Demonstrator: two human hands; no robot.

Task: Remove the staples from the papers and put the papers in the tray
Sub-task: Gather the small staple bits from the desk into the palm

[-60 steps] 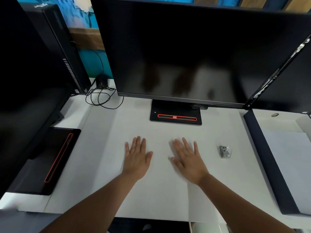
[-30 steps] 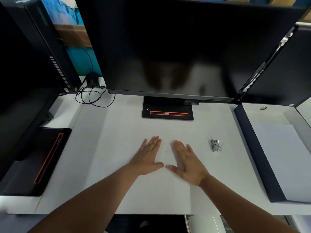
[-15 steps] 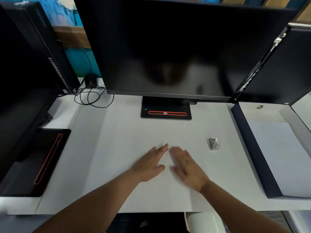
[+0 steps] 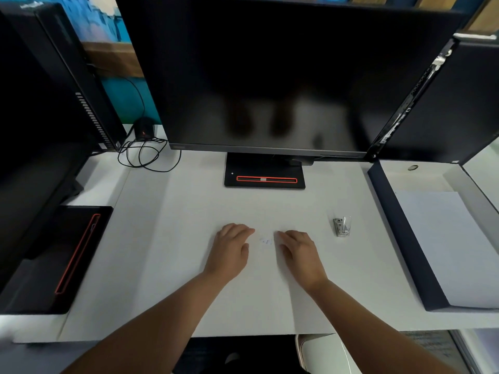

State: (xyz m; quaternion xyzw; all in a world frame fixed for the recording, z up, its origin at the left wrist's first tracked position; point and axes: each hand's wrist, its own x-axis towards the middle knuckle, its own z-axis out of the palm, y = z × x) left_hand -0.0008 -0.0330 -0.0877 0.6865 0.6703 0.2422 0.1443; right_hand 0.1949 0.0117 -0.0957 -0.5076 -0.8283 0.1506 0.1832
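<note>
White papers (image 4: 266,290) lie flat on the white desk in front of me, with faint blue marks between my hands. My left hand (image 4: 231,249) and my right hand (image 4: 298,252) rest on them side by side, knuckles up and fingers bent, fingertips down on the sheet. Whether the fingertips pinch the paper is hidden. A small metal staple remover (image 4: 342,226) lies on the desk to the right of my right hand, untouched. The tray (image 4: 397,225), with a dark side wall, stands at the far right and holds a white sheet (image 4: 453,247).
A large black monitor (image 4: 283,76) on its stand (image 4: 264,176) rises just behind my hands. A second monitor base (image 4: 59,255) sits at the left, with a looped cable (image 4: 147,155) behind it. Another dark screen (image 4: 453,103) stands at the back right.
My hands lay flat and apart, then slid together. Their fingers are bent now and the hands sit slightly apart again.
</note>
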